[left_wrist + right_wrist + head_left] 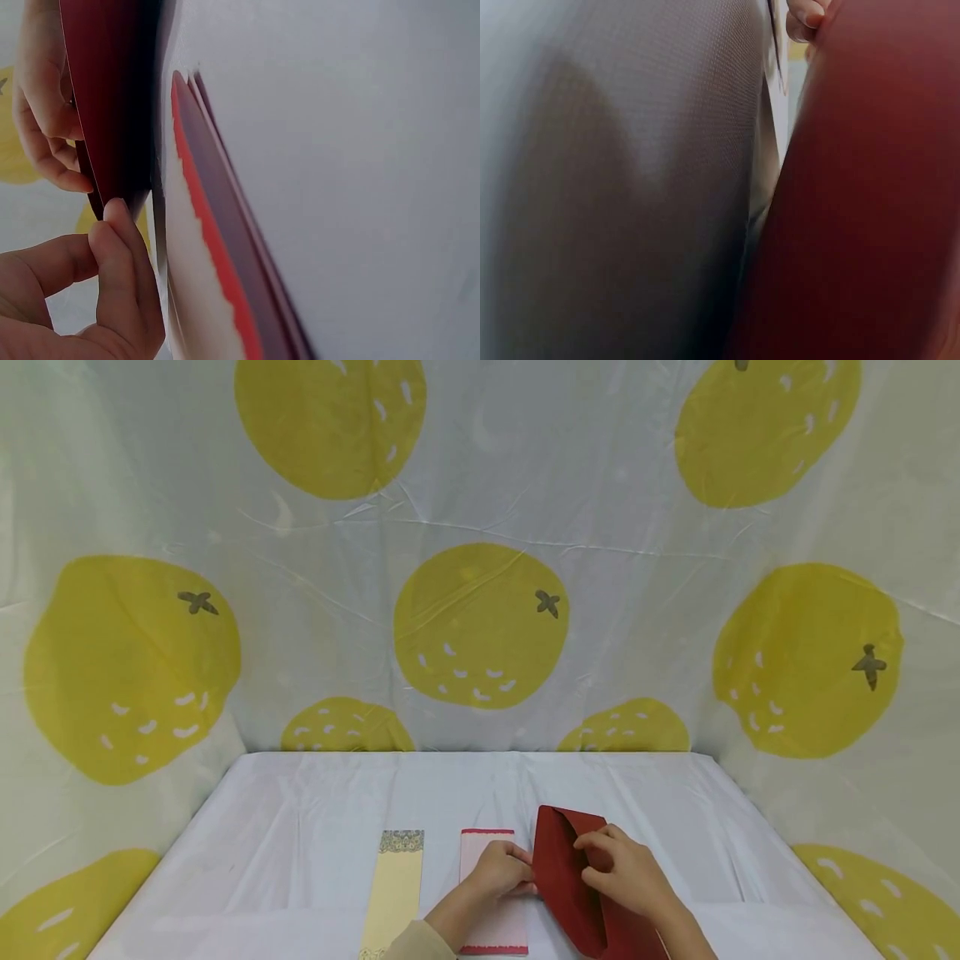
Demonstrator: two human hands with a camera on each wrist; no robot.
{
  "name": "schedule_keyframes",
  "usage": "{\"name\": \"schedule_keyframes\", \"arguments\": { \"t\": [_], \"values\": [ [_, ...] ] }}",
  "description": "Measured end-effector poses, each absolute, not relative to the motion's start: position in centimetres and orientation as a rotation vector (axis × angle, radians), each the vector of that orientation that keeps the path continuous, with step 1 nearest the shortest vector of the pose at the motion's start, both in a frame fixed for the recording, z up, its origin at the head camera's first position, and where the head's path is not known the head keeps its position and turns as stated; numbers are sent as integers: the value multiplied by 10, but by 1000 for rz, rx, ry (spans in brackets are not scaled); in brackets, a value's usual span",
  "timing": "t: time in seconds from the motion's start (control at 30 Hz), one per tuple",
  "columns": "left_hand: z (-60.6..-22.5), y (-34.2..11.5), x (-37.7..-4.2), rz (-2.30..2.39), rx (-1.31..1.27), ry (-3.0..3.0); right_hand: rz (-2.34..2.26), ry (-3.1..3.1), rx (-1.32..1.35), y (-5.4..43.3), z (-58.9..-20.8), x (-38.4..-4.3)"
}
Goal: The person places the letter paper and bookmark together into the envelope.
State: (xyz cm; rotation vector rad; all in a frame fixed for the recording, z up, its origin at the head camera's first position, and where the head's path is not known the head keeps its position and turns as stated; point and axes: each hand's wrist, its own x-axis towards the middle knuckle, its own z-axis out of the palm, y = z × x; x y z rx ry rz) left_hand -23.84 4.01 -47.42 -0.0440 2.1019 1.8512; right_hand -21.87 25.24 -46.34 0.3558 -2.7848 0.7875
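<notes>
A red envelope stands tilted above the white table, its long mouth gaping. My left hand pinches its left edge between thumb and fingers; the left wrist view shows that hand at the edge of the red paper. With curled fingers at the mouth, my right hand holds the envelope's other side. Red paper fills much of the right wrist view, hiding most of that hand. Under my left hand lies a pink paper strip with red ends, layered in the left wrist view.
Left of the pink strip lies a cream paper strip with a dark lace-pattern end. A white cloth covers the table. Behind and at the sides hang white curtains printed with large yellow fruit.
</notes>
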Motion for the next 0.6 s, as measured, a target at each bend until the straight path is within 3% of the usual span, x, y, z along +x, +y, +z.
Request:
{"name": "schedule_keyframes", "arguments": {
  "t": [0.6],
  "values": [
    [-466,40,-240,1806,-22,2119,804,-2769,297,252,-471,-222]
  ]
}}
